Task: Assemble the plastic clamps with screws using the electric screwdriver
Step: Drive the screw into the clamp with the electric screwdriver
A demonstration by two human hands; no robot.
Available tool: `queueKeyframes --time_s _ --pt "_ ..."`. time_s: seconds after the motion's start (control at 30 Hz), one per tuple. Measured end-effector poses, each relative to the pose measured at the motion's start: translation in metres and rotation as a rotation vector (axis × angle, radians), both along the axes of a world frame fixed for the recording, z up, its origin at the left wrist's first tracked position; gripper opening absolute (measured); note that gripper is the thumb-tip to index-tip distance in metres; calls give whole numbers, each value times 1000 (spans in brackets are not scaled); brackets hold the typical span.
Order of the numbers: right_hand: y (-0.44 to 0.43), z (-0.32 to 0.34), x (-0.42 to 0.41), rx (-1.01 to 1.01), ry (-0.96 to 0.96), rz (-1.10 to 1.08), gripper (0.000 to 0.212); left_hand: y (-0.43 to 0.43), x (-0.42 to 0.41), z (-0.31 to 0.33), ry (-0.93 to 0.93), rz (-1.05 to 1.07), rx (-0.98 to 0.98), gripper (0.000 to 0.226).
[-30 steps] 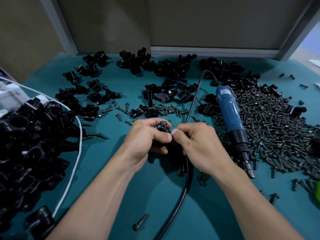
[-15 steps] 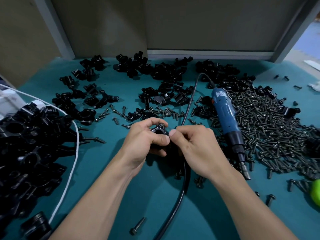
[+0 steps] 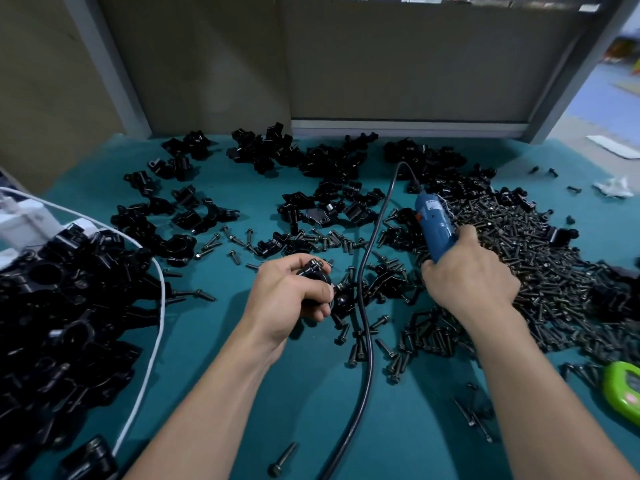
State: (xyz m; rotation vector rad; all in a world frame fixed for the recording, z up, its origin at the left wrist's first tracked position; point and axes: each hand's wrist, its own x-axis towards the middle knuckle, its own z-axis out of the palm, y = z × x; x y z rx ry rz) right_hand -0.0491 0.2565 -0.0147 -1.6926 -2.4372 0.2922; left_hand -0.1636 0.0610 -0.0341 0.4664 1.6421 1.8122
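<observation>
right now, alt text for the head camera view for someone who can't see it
A person's left hand grips a black plastic clamp while the right hand grips a blue electric screwdriver amid loose screws on a teal table.

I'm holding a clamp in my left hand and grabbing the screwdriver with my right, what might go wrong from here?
1. The black cable runs between the left hand and the right hand; lifting the screwdriver may drag it through the loose screws or against the clamp.
2. The screw sticking out of the clamp's top looks barely seated and could tip out before the bit arrives.
</observation>
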Motion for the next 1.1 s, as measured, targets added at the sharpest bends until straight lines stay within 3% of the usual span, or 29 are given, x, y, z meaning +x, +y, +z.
queueKeyframes --time_s 0.1,0.2,0.27,0.4,0.5,0.67,1.1 --pt "10 8 -4 -56 -15 -21 51 -1 -3 0 37 26 12 24" --pt "22 15 0 -188 112 -10 44 -3 -6 1 80 48 13 20" --pt "26 20 5 -339 390 -15 43 -4 -8 2 73 82 7 18" --pt "20 36 5 -907 1179 17 33 -3 -11 1 65 138 -31 17" --pt "9 45 -10 -1140 1540 112 31 -3 -9 0 91 133 -72 23" --pt "-8 38 -45 -1185 1715 11 16 -2 -7 -1 107 120 -107 21" --pt "-6 27 -78 -1203 1841 -55 22 -1 -10 -1 39 141 -88 23"
